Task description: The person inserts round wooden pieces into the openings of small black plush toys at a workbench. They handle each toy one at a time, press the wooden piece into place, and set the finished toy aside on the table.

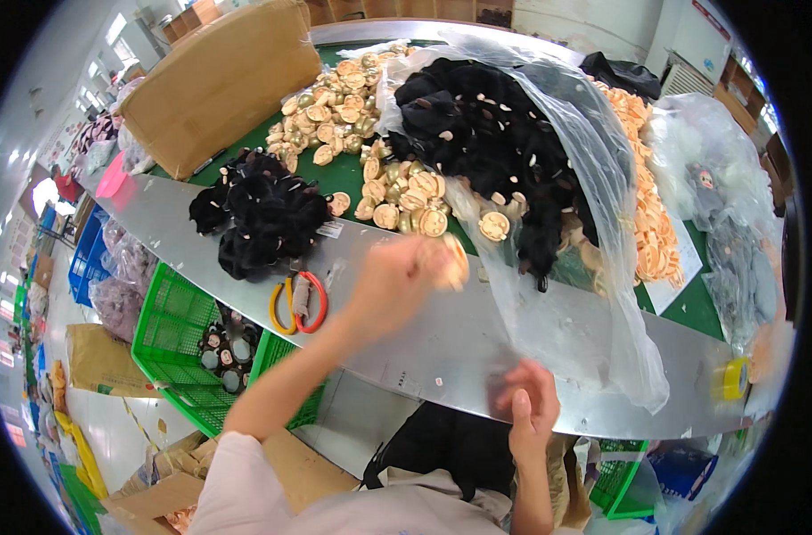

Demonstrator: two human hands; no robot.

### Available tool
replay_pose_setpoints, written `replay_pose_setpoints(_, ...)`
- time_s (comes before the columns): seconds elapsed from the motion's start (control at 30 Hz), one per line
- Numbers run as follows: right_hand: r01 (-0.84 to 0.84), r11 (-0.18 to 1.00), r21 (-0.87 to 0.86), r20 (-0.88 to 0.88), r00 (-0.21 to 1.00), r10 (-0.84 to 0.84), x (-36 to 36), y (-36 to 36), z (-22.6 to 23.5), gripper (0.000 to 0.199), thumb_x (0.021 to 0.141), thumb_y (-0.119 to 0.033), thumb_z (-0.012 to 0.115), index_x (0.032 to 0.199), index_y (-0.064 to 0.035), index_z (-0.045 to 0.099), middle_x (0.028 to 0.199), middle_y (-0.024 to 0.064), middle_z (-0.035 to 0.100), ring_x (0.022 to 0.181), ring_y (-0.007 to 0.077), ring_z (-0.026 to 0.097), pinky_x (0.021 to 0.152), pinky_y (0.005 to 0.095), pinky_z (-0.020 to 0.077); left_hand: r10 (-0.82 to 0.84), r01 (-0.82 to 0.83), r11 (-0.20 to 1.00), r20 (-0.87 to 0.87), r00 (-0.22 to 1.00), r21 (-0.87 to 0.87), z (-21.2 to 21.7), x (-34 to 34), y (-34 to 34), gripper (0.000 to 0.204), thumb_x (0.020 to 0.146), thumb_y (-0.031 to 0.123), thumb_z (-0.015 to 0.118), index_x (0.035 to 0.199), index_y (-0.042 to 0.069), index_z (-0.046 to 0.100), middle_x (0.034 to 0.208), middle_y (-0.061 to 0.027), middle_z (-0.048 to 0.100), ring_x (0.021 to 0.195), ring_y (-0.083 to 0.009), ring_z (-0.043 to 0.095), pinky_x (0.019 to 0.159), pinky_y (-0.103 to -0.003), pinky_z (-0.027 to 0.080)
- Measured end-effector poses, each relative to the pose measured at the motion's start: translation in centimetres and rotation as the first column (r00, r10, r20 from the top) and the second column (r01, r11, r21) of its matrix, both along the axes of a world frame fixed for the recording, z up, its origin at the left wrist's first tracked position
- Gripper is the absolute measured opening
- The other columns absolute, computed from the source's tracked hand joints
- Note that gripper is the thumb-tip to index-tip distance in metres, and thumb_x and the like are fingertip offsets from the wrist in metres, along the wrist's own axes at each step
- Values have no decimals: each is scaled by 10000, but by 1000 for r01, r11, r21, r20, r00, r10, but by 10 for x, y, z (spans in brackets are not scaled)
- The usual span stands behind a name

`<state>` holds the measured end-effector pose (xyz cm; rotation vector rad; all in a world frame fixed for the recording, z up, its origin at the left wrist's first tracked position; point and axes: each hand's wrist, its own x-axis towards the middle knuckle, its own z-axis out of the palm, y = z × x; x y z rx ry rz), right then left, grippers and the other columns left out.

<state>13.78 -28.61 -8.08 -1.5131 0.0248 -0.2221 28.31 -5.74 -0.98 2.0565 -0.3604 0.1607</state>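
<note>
My left hand is over the metal table, its fingers closed on a round doll face piece, beige with a gold edge. The piece is a little blurred. Beyond it lies a heap of similar face pieces, some beige side up, others showing a shiny gold back. One more face piece rests on the clear plastic bag. Close to the near table edge, my right hand hovers with fingers loosely bent and apart. Nothing shows in it, though its fingertips are smeared by motion.
Black plush pieces are piled at left; more fill a large clear bag. Red-and-yellow-handled scissors lie near the table edge. A cardboard box, peach-coloured pieces, yellow tape and a green crate surround the workspace.
</note>
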Motion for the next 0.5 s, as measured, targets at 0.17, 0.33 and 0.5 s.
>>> replay_pose_setpoints(0.17,-81,997,15,134,988,78,24,40,5,382,1022,-215,556,1333,-3,491,1091,50,614,833,90,581,709,221,486,-71,56,993,142,987,107,-41,-86,-55,426,1064,321,416,1189,2,670,867,-162,663,731,-332,667,673,-394,522)
replay_pose_setpoints(0.33,-275,911,-309,100,943,318,47,16,21,250,987,-215,626,1106,4,605,1014,57,647,830,92,607,682,231,486,5,-7,997,-40,999,-74,-55,-115,-44,461,1053,346,448,1329,8,598,823,-136,648,692,-262,639,656,-339,506)
replay_pose_setpoints(0.5,67,961,-268,84,995,-46,133,-23,41,202,915,-35,561,1101,-42,638,940,95,675,693,182,671,604,294,525,25,-74,972,-215,976,-224,-47,-144,-12,432,1022,321,528,1317,13,598,784,-60,637,669,-123,576,646,-266,477)
